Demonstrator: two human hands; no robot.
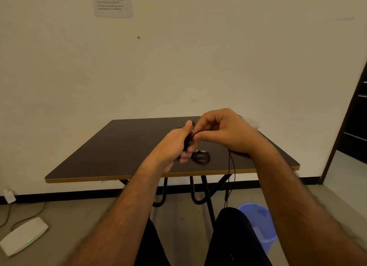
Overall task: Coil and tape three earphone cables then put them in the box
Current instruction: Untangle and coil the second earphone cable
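One black cable [231, 166] pinched between both hands.

a black earphone cable [231, 166] is held above the surface [119, 146], its tail hanging past the near edge. a coiled black cable [201, 157] lies flat nearby.

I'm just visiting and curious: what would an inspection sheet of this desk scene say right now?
Surface: dark table with a tan edge, against a pale wall.
Job's things: one coiled earphone cable lies on the table; a clear box peeks out behind the right hand.
Clutter: nothing seen.
Grip: left hand holds a black cable bundle; right hand pinches the same cable.
Cables: a loose cable length hangs past the table's front edge.
Surroundings: paper sheet on the wall; white device and blue bin on the floor.
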